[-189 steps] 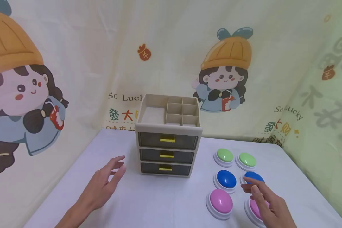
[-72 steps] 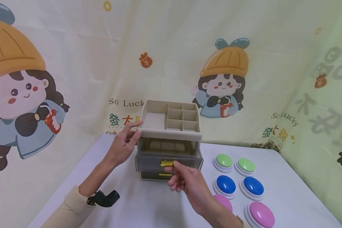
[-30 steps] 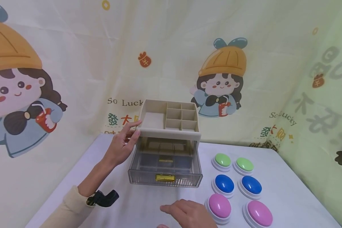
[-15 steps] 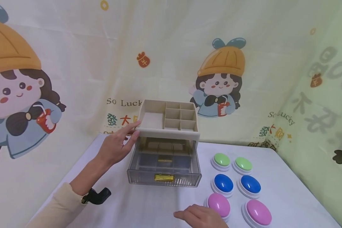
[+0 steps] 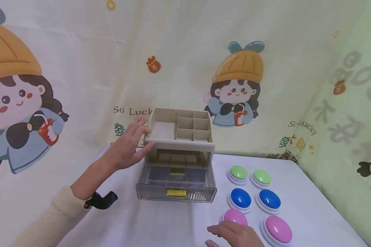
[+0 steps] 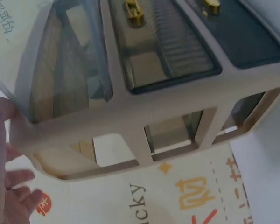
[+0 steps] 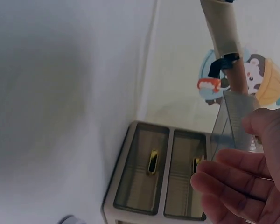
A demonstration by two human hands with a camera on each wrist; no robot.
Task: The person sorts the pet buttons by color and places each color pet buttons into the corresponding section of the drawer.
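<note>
A beige desktop organizer [image 5: 179, 146] stands on the table, its top split into one large and several small compartments. Its clear grey top drawer [image 5: 151, 194] with a yellow handle [image 5: 176, 192] is pulled far out; nothing shows inside it. My left hand [image 5: 123, 147] is at the organizer's upper left corner, fingers loosely spread and thumb near the front rim. In the left wrist view, the left fingertips [image 6: 21, 179] lie beside the side wall, gripping nothing. My right hand [image 5: 235, 234] hovers before the drawer, partly over a pink button [image 5: 236, 216], fingers relaxed and holding nothing.
To the organizer's right, green buttons [image 5: 238, 172], blue buttons [image 5: 240, 198] and pink ones stand in pairs on white bases on the white table [image 5: 160, 226]. A printed cloth [image 5: 179, 41] hangs behind and along the sides.
The top drawer came out toward me, pulled by my right hand, which then released the handle and moved back right. My left hand reached the organizer's corner; its fingers have just loosened and lifted.
</note>
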